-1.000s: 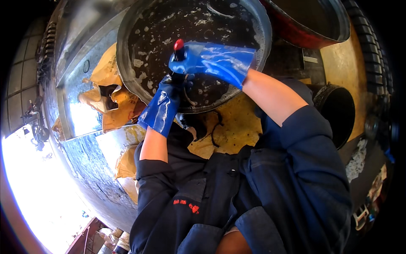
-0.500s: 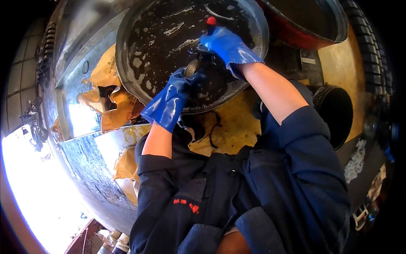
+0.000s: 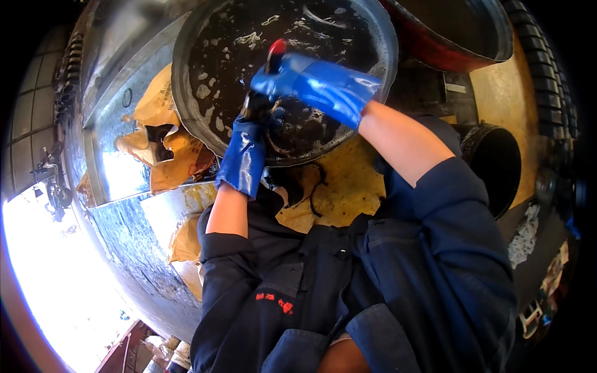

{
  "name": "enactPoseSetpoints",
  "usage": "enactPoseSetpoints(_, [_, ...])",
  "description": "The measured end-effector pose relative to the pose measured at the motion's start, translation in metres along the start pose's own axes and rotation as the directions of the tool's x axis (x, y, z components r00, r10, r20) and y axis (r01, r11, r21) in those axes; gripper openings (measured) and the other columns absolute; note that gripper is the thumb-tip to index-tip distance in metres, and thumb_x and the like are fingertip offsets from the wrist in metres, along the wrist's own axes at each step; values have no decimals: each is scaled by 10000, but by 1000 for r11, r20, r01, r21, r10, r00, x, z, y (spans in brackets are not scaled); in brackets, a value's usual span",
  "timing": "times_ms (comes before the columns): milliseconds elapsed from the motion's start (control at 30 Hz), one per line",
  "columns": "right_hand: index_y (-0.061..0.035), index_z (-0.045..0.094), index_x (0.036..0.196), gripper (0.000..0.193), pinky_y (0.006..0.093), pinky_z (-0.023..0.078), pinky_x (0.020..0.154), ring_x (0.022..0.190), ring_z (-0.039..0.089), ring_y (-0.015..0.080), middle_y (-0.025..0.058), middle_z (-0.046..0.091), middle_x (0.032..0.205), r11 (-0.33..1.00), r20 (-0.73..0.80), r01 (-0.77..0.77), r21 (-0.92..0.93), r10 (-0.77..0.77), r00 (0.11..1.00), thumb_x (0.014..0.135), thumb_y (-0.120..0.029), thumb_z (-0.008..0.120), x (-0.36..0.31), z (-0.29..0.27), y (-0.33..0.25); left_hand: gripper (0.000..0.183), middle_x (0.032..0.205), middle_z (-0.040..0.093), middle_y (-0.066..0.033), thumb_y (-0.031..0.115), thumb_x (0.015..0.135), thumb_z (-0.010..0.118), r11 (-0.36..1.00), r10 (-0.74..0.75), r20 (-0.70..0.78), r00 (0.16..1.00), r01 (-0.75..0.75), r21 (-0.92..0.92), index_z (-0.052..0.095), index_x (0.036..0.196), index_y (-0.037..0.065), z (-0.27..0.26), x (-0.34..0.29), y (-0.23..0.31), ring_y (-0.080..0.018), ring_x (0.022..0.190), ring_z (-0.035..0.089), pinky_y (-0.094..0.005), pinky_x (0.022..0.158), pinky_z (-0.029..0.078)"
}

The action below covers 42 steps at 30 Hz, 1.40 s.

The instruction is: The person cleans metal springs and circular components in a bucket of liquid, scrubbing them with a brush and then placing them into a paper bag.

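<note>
At 7 o'clock in the tub, over dark, foam-flecked liquid: left hand, blue-gloved, gripping a dark part, outline blurred. Right hand, same glove type, toward 1 o'clock from the left, closed round a handle; red tip points to 12 o'clock, lower end hidden. Around tub: paper bag between 8 and 9 o'clock, red drum near 3.

Dark held item, blurred, partly hidden
</note>
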State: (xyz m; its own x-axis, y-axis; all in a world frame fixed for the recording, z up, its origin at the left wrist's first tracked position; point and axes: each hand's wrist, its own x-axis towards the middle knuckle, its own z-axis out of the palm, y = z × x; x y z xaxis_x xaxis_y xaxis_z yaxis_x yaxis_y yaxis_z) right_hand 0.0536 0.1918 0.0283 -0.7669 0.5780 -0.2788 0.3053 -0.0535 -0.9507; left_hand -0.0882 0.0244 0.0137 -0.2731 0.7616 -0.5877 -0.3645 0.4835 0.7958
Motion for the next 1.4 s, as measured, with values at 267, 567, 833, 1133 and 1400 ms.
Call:
enactPoseSetpoints(267, [-86, 750, 1147, 478, 409, 548, 856, 934, 726, 271, 134, 765, 1005, 896, -175, -118, -428, 46, 983, 934, -509, 682, 5, -16, -25, 350, 1161, 733, -140, -63, 995, 639, 992, 51, 33, 998, -47, -118, 620, 1344, -42, -30, 12, -17, -215, 955, 707, -315, 839, 605])
enactPoseSetpoints(567, [-155, 740, 1178, 502, 442, 523, 922, 1027, 702, 312, 134, 756, 1106, 917, 95, -85, -389, 132, 987, 903, -566, 656, -10, 6, -36, 387, 1239, 712, -203, -133, 966, 594, 977, 211, 141, 967, -211, -18, 612, 1343, -50, -34, 11, -17, -292, 1022, 724, -380, 881, 612])
enactPoseSetpoints(833, [-73, 760, 1127, 465, 354, 528, 878, 920, 716, 233, 134, 759, 955, 998, -132, -56, -21, 53, 990, 887, -471, 735, -2, -10, -8, 361, 1156, 752, -170, -80, 966, 658, 983, 7, 6, 1000, -6, -181, 628, 1324, -48, -34, 23, -21, -260, 982, 718, -348, 859, 601])
enactPoseSetpoints(1133, [-39, 756, 1070, 435, 385, 538, 848, 884, 730, 283, 155, 759, 922, 961, -179, -79, -267, 31, 983, 898, -435, 703, -7, -22, 20, 294, 1100, 758, -139, -13, 963, 706, 996, -84, -12, 996, 84, 2, 673, 1255, -22, -14, 21, -4, -221, 899, 723, -320, 743, 595])
enactPoseSetpoints(1400, [-28, 755, 1068, 419, 424, 539, 896, 965, 736, 344, 199, 762, 973, 964, -394, -202, -172, 120, 911, 895, -407, 707, -27, -44, -18, 267, 1044, 762, -144, 7, 988, 692, 982, -104, 27, 994, 107, -157, 683, 1254, -15, 17, 11, 3, -260, 883, 745, -345, 722, 605])
